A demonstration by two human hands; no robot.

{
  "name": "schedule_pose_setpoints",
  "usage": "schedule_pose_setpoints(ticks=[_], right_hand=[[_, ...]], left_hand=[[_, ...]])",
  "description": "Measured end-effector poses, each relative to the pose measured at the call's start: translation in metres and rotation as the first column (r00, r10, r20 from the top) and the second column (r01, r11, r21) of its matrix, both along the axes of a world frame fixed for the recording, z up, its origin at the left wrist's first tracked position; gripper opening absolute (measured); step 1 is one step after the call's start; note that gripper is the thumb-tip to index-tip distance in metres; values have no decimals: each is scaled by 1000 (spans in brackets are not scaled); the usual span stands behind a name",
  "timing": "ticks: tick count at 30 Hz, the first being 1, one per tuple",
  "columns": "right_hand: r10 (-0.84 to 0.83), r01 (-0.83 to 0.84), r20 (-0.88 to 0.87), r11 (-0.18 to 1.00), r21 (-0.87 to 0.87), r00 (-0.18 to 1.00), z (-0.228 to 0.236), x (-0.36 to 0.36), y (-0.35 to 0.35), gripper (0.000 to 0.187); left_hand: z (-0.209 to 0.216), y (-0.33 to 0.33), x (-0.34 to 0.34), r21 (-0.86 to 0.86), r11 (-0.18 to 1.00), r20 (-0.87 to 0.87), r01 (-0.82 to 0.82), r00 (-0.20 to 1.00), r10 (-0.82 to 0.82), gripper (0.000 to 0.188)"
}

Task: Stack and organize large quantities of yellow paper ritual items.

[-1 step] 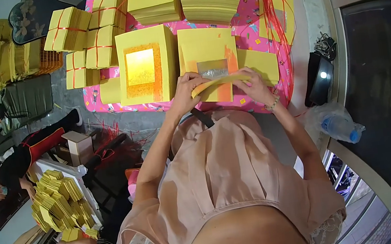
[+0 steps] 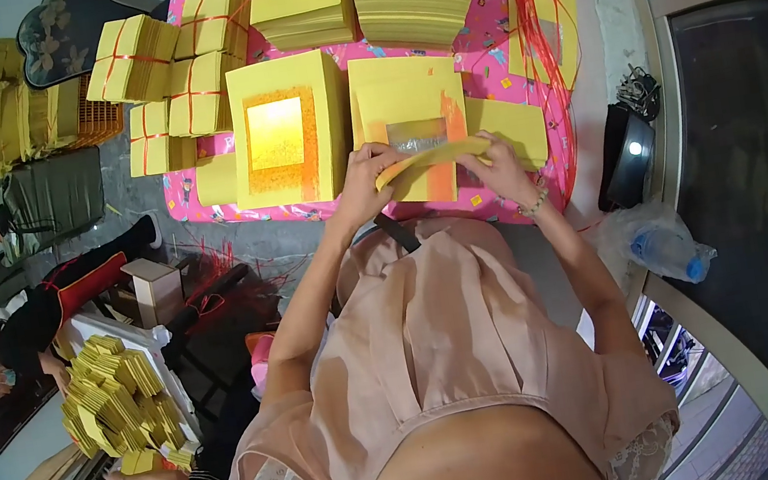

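Between my two hands a yellow paper sheet (image 2: 422, 164) is bent into a curled fold. My left hand (image 2: 364, 183) is closed on its left end, fingers curled over the edge. At the right end my right hand (image 2: 499, 169) pinches the paper between thumb and fingers; a bracelet circles that wrist. Beneath the fold lies more yellow paper (image 2: 400, 79) with a silver patch (image 2: 418, 134) and orange smears, partly hidden by my hands. Just left of it stands a thick stack of yellow paper (image 2: 280, 75) with a gold square on top.
The table has a pink patterned cover (image 2: 477, 77). Red-tied yellow bundles (image 2: 200, 87) sit at the left, a tall paper stack (image 2: 420, 1) at the back. Red strings (image 2: 533, 29) hang at the right. On the left, co-workers sit around a white table (image 2: 179, 395) piled with yellow paper.
The right end of the folded paper has tipped up slightly with my right hand. My left hand stays where it was.
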State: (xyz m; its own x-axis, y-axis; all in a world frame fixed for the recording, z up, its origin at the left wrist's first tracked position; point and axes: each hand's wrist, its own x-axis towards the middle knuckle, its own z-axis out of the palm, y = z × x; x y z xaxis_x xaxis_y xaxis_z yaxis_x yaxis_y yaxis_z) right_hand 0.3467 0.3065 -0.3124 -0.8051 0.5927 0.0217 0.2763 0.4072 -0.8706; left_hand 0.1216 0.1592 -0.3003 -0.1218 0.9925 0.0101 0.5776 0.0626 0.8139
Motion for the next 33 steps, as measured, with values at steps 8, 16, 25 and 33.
schedule_pose_setpoints(ticks=[8,16,25,33], right_hand=[[-318,310,21,907,-285,948,-25,-26,8,31],[-390,389,39,898,-208,920,-18,-35,7,30],[-448,472,179,874,-120,876,-15,-43,7,37],[-459,477,184,877,-63,869,-17,-46,7,39]], left_hand=[[-6,29,11,-202,880,416,-430,775,475,34],[-2,41,10,-262,796,289,-546,743,604,37],[3,42,11,-167,798,177,-578,779,601,46],[-7,47,13,-178,769,-11,-614,783,622,60]])
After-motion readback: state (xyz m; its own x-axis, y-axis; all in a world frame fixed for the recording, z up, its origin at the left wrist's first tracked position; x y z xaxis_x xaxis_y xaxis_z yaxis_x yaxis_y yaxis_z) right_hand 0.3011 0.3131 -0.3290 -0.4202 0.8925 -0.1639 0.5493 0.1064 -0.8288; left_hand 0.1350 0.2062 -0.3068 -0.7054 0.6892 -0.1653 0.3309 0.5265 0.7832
